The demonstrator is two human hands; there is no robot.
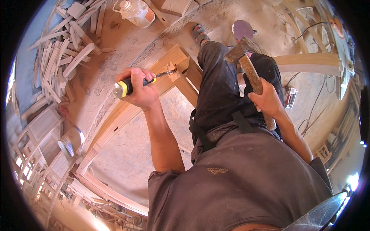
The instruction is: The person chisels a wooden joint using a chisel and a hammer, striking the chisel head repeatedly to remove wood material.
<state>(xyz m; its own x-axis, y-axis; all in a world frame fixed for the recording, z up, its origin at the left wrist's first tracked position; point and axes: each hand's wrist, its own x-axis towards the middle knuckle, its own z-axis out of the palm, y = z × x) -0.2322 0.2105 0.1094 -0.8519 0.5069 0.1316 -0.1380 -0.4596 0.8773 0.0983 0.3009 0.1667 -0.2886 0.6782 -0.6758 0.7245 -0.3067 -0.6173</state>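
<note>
My left hand [143,91] is closed around the black and yellow handle of a chisel [126,87]. Its metal blade points right, and the tip meets a joint in a pale wooden frame [186,87]. Whether the tip is inside a slot there, I cannot tell. In my right hand [268,99] is a hammer [253,72], gripped partway along its worn wooden handle. The hammer's rusty head is raised over my leg, apart from the chisel.
Scrap wood strips [79,57] are heaped at the far left, near a white plastic jug [135,14]. A white bucket [71,141] stands left of the frame. A round purple-grey disc [243,30] lies beyond my feet. A curved board [308,64] and cables are at right.
</note>
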